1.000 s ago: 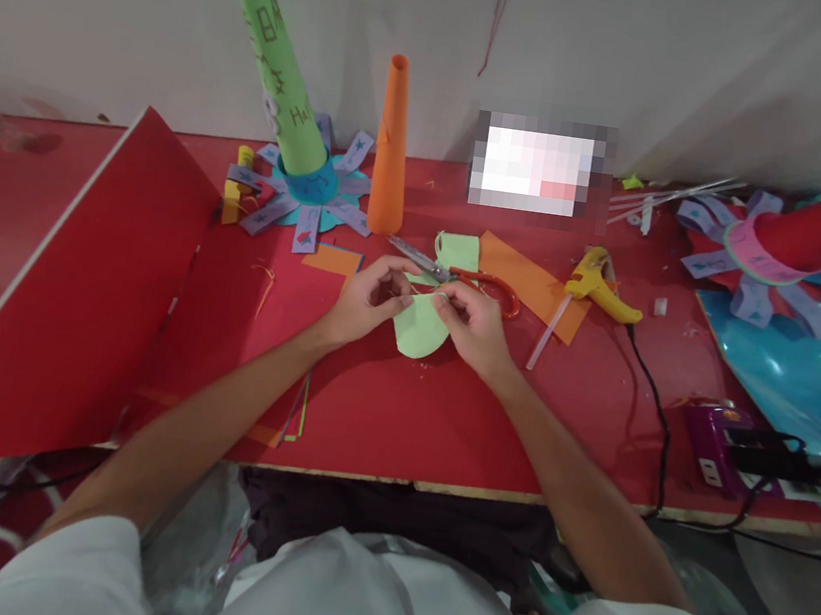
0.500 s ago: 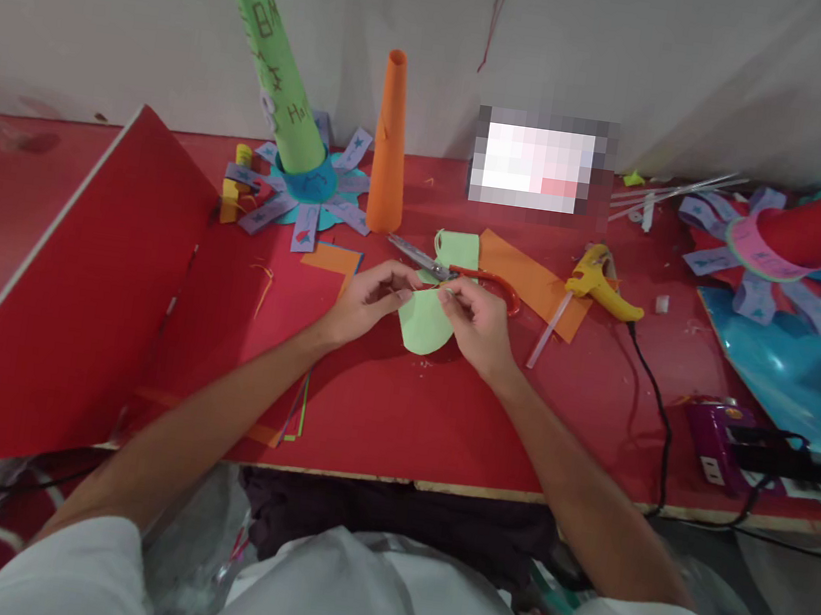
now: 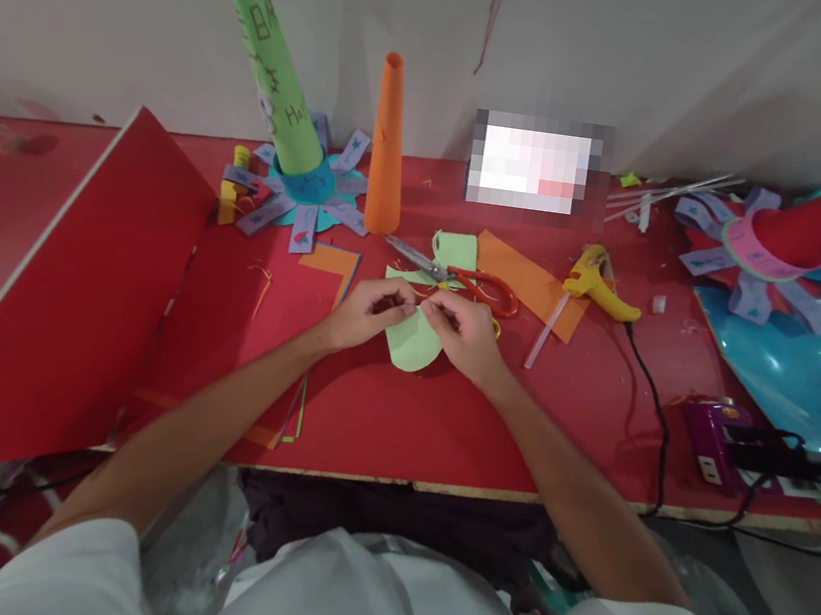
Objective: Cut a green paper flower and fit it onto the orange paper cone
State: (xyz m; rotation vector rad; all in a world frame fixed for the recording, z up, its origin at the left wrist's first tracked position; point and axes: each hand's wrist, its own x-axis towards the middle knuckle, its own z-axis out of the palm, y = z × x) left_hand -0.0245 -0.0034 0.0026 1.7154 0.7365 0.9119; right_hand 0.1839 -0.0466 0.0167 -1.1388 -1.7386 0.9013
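Observation:
A light green piece of paper (image 3: 415, 343) with a rounded lower edge hangs between my two hands over the red table. My left hand (image 3: 374, 311) pinches its upper left side between thumb and fingers. At the upper right, my right hand (image 3: 464, 333) pinches it too, the fingertips of both hands nearly meeting. Just beyond them lie orange-handled scissors (image 3: 484, 290), blades toward the left. Behind the scissors rests another light green paper piece (image 3: 457, 250). Part of a small yellow loop (image 3: 496, 329) shows beside my right hand.
An orange paper cone (image 3: 388, 163) and a green paper tube (image 3: 281, 79) stand at the back. To the right lie an orange strip (image 3: 517, 271), a yellow glue gun (image 3: 599, 284) with a black cord and a purple box (image 3: 721, 444). A red board (image 3: 78, 304) rises at left.
Both hands have drawn slightly toward me with the green paper, and their fingertips have come closer together. More of the scissors and the green scrap behind them now shows.

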